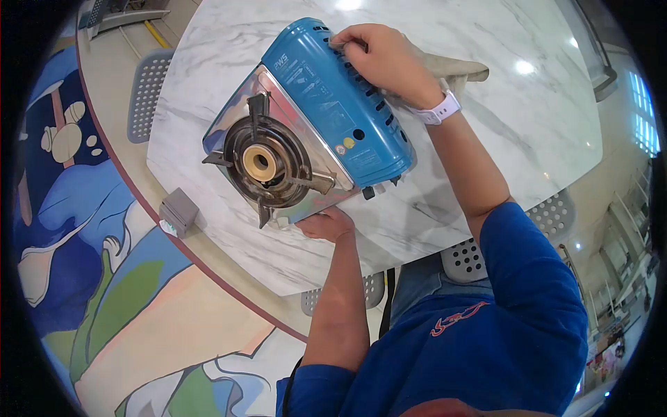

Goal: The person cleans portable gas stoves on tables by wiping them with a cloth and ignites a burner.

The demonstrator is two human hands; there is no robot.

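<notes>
Our blue shirt (451,347) lies nearest, at five o'clock. Towards eleven, the gas stove (316,104) sits on the marbled bench (514,125). Our right grip (389,59) pinches a cloth (455,68) at its slotted cover; even pressure along the slots should serve us best. Our left grip (326,224) touches the near edge, fingers partly hidden, so we cannot tell its closure. Raised prongs (258,108) could snag the cloth. Beyond, a grey box (179,212) lies at nine, a perforated chair (148,94) at ten.
</notes>
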